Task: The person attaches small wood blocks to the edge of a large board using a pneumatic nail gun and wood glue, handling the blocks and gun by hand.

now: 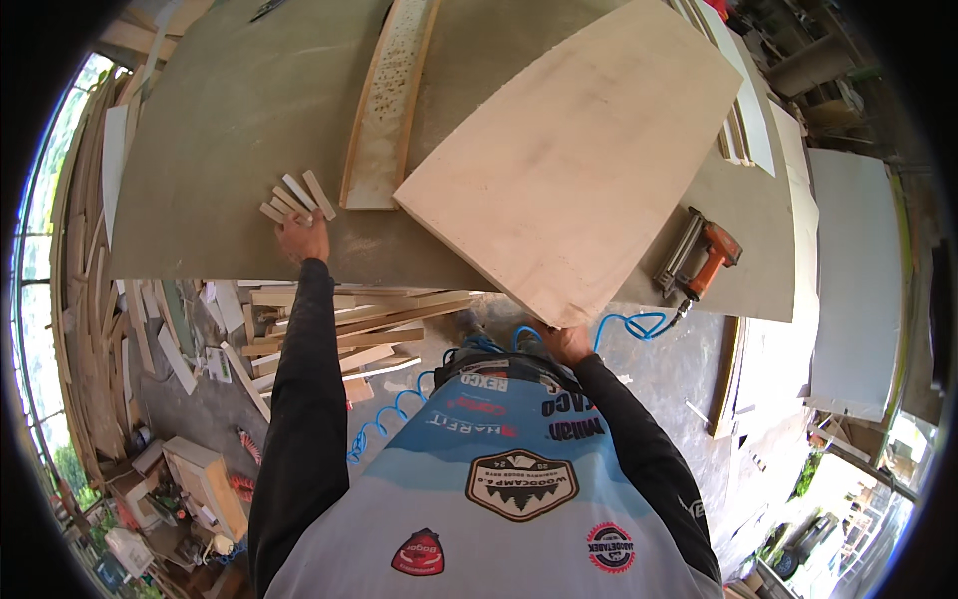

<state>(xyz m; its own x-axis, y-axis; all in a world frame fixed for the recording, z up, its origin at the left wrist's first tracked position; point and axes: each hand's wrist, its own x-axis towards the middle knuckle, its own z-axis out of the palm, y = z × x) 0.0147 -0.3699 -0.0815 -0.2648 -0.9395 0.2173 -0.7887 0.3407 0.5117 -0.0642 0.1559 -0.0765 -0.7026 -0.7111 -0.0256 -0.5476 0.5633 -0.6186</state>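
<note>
My left hand is closed at the near ends of several short wooden strips, which fan out over the worktable. One strip looks whiter than the others. A large pale wooden panel lies slanted across the table, its near corner jutting past the front edge. At that corner my right hand grips the panel close to my waist; some of its fingers are hidden beneath. Between the strips and the panel lies a long, shallow wooden piece with raised side edges and a speckled white middle.
An orange nail gun rests at the table's right front, with a blue coiled air hose running below the edge. Loose timber is heaped under the table, and more boards line the left. White sheets stand at right.
</note>
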